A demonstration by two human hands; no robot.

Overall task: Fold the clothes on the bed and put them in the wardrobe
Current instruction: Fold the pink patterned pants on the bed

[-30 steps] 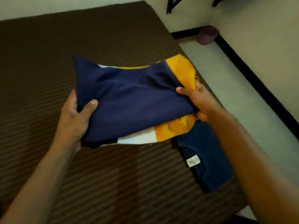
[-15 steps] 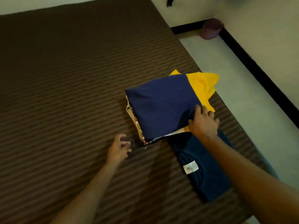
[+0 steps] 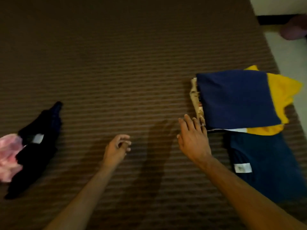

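A folded navy and yellow shirt [image 3: 235, 100] lies on top of a small pile at the right of the brown striped bed [image 3: 124, 63]. A beige patterned garment [image 3: 197, 100] shows at the pile's left edge. A folded dark blue shirt [image 3: 265, 160] with a white label lies just in front of the pile. My right hand [image 3: 192, 140] hovers with straight fingers beside the pile's near left corner, holding nothing. My left hand [image 3: 117, 146] hangs loosely curled over the bed's middle, holding nothing. An unfolded black garment [image 3: 36, 150] and a pink one [image 3: 8, 155] lie at the far left.
The bed's right edge runs beside a pale floor [image 3: 285, 55]. A purple object [image 3: 294, 29] sits on the floor by the wall's dark skirting at the top right. No wardrobe is in view.
The navy and yellow shirt, held in both hands a second ago, now lies on the pile. Both hands have let go. My view has swung left, bringing the black and pink garments in.
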